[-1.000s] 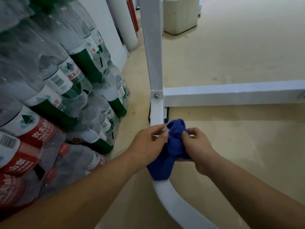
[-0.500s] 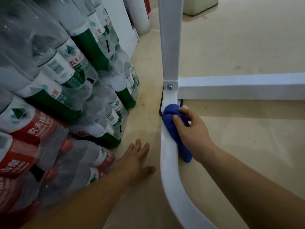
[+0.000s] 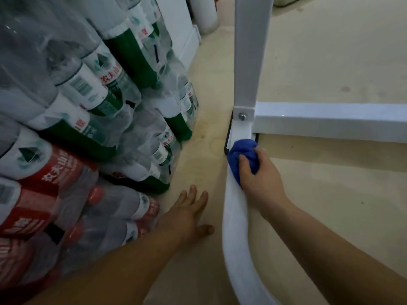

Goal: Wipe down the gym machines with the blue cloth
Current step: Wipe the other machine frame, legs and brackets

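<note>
Blue cloth (image 3: 239, 155): deep blue, bunched into a soft wad with a tail trailing down. It sits on the white curved tube (image 3: 236, 238) of the machine's base, just below the bolted joint. The right hand (image 3: 262, 183) grips it, fingers curled round the wad, pressing it against the tube.

The left hand (image 3: 187, 212) is flat on the floor (image 3: 330, 205), fingers straight and slightly spread, holding nothing. It lies between the tube and the bottle stack.

Frame: white upright post (image 3: 248, 51) rises from the joint, and a white crossbar (image 3: 330, 119) runs off to the right. One bolt (image 3: 242, 116) shows on the bracket, with a black foot pad (image 3: 226, 148) under the joint.

Left side: shrink-wrapped packs of water bottles (image 3: 88, 128), green and red labels, stacked high and crowding the narrow strip of floor beside the tube.

Floor is pale beige, smooth, with faint marks. A white cylinder (image 3: 204, 14) stands at the far top; what it is cannot be told.
</note>
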### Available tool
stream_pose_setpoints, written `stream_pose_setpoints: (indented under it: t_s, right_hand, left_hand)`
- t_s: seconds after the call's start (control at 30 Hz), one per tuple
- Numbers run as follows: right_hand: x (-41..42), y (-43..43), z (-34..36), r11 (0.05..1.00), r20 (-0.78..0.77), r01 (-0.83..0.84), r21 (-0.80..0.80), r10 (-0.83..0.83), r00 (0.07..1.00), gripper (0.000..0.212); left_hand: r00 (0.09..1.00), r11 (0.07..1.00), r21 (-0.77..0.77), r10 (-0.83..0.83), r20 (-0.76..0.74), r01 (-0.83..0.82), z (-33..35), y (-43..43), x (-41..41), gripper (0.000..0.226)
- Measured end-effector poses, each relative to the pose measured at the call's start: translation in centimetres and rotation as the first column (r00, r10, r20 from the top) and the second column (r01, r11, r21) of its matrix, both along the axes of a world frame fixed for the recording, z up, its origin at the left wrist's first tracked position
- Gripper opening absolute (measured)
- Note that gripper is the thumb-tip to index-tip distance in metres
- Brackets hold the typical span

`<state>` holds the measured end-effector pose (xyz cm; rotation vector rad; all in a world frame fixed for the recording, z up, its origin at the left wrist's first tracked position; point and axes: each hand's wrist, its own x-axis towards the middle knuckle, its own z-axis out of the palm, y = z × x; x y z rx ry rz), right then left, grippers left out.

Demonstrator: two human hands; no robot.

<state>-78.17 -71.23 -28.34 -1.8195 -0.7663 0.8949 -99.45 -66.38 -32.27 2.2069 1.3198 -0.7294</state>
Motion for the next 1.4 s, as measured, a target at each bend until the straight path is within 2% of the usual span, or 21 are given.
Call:
stream_pose_setpoints:
  t_s: [0.1, 0.17, 0.3, 0.43, 0.47, 0.57, 0.67, 0.73, 0.8, 0.87, 0.93, 1.03, 1.1, 1.17, 1.2, 1.27, 1.33, 1.4]
  right_hand:
    - [2.8, 4.3, 0.9, 0.996, -0.019, -0.02, -0.085, 0.018, 1.0, 0.04]
    - [3.6, 5.4, 0.9, 0.995, -0.055, -0.042, -0.086, 0.037, 0.998, 0.044]
    - [1.2, 0.9, 0.3, 0.995, -0.017, -0.074, -0.074, 0.073, 0.997, 0.054]
    - [-2.2, -5.9, 0.6, 0.988, -0.023, -0.137, -0.071, 0.136, 0.99, 0.029]
    - [-2.7, -6.6, 1.0, 0.985, -0.018, -0.157, -0.072, 0.156, 0.988, 0.03]
    - [-1.4, -4.9, 1.2, 0.974, 0.023, -0.175, -0.145, 0.18, 0.983, 0.052]
    - [0.1, -2.4, 1.5, 0.969, -0.019, -0.143, -0.199, 0.142, 0.99, 0.059]
    - [-1.1, -3.8, 1.9, 0.972, -0.043, -0.144, -0.183, 0.138, 0.989, 0.061]
    - [-2.7, -6.9, 2.1, 0.967, -0.081, -0.17, -0.189, 0.158, 0.984, 0.054]
    - [-4.1, -10.5, 2.1, 0.944, -0.07, -0.233, -0.234, 0.223, 0.972, 0.036]
    - [-4.6, -13.0, 2.2, 0.896, -0.004, -0.315, -0.312, 0.331, 0.944, 0.027]
    - [-4.0, -15.3, 2.8, 0.797, 0.028, -0.422, -0.432, 0.48, 0.877, 0.029]
    - [-3.2, -16.7, 3.4, 0.757, 0.001, -0.454, -0.47, 0.514, 0.858, 0.03]
    - [-2.9, -18.6, 3.8, 0.735, -0.019, -0.477, -0.482, 0.536, 0.844, 0.028]
    - [-2.8, -19.7, 3.9, 0.727, 0.005, -0.483, -0.488, 0.555, 0.832, 0.027]
    - [-2.9, -22.2, 3.7, 0.726, 0.138, -0.454, -0.516, 0.594, 0.793, 0.033]
    - [-3.5, -23.8, 4.1, 0.772, 0.288, -0.412, -0.484, 0.585, 0.758, 0.043]
    - [-4.3, -24.2, 4.2, 0.826, 0.368, -0.409, -0.389, 0.546, 0.753, 0.05]
  left_hand:
    - [1.0, 1.0, 0.0, 0.002, 0.015, -0.002, -0.1, 0.1, -0.3, 0.101]
    - [1.0, 1.0, -0.012, 0.001, 0.01, -0.001, -0.1, 0.1, -0.4, 0.101]
    - [1.0, 1.0, -0.019, -0.003, 0.016, 0.003, 0.3, 0.3, -0.3, 0.102]
    - [1.0, 1.0, -0.014, 0.003, 0.016, -0.003, 0.0, 0.2, -0.4, 0.102]
    - [1.0, 1.0, -0.012, -0.001, 0.013, 0.001, 0.0, 0.2, -0.5, 0.103]
    - [1.0, 1.0, 0.012, -0.007, 0.017, 0.007, -0.3, 0.2, -0.5, 0.102]
    - [1.0, 1.0, -0.016, -0.011, 0.014, 0.012, 0.2, 0.1, -0.3, 0.103]
    - [1.0, 0.999, -0.037, -0.002, 0.024, 0.003, 0.7, 0.3, -0.5, 0.103]
    - [1.0, 0.998, -0.069, 0.006, 0.01, -0.005, 1.2, 0.9, -0.6, 0.101]
    - [1.0, 0.996, -0.092, 0.012, 0.0, -0.012, 1.7, 0.7, -0.2, 0.099]
    - [0.998, 0.995, -0.087, 0.055, 0.025, -0.053, 1.9, 0.1, 0.2, 0.092]
    - [0.991, 0.993, -0.072, 0.099, 0.094, -0.092, 1.8, -1.7, 0.4, 0.074]
    - [0.992, 0.997, -0.072, 0.037, 0.123, -0.028, 1.3, -2.6, 0.4, 0.049]
    - [0.971, 0.995, -0.085, 0.069, 0.231, -0.05, 1.8, -4.0, 0.9, 0.018]
    - [0.95, 0.993, -0.092, 0.103, 0.296, -0.079, 2.5, -4.9, 1.3, 0.01]
    - [0.918, 0.988, -0.093, 0.147, 0.369, -0.121, 3.2, -6.1, 2.1, 0.012]
    - [0.924, 0.989, -0.099, 0.14, 0.356, -0.112, 3.1, -6.4, 1.9, 0.017]
    - [0.947, 0.989, -0.116, 0.12, 0.299, -0.089, 3.1, -6.7, 1.2, 0.018]
